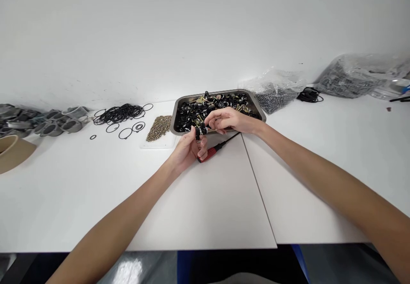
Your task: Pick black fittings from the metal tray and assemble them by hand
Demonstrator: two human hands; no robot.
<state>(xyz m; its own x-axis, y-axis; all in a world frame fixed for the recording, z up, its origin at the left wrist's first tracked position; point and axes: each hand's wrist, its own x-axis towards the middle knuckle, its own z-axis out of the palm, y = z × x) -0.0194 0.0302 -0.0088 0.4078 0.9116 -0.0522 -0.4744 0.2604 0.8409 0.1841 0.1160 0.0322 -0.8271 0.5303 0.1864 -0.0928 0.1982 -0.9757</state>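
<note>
My left hand (189, 148) is closed on a small black and silver fitting (200, 130), held just in front of a metal tray (175, 112). My right hand (228, 119) pinches the same fitting from the right, fingers curled over the tray's near edge. The tray is full of black and brass-coloured small parts. A red-handled screwdriver (211, 152) lies on the white table under my left hand's fingers.
Left of the tray lie a pile of small brass pieces (159, 126), several black O-rings (120, 114) and grey plastic housings (59, 122). Clear bags of dark parts (276, 91) sit at the back right. A seam runs between two table tops (256, 181).
</note>
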